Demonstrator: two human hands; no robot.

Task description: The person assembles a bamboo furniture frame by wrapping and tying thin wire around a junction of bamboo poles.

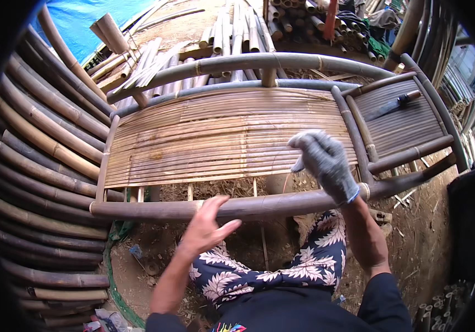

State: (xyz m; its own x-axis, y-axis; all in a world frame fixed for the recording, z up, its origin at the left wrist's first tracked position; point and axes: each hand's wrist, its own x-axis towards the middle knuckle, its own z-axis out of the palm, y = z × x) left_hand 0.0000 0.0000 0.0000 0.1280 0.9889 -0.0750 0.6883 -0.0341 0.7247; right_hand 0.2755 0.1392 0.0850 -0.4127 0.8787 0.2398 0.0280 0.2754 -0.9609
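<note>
In front of me stands a bamboo bench frame with a seat of thin bamboo slats. My left hand is bare, at the thick front rail, with thumb and fingers apart and nothing in it. Over the right part of the slats, my right hand wears a grey knit glove. Its fingers are pinched together, and a thin strand hangs beside them toward the front rail. The grip itself is partly hidden by the glove. A big knife with a wooden handle lies on the smaller slatted panel at the right.
Thick bamboo poles are stacked along the left side. Split and round bamboo lies behind the bench, near a blue tarp. A gap shows between the slats and the front rail. Bamboo scraps litter the dirt floor at right.
</note>
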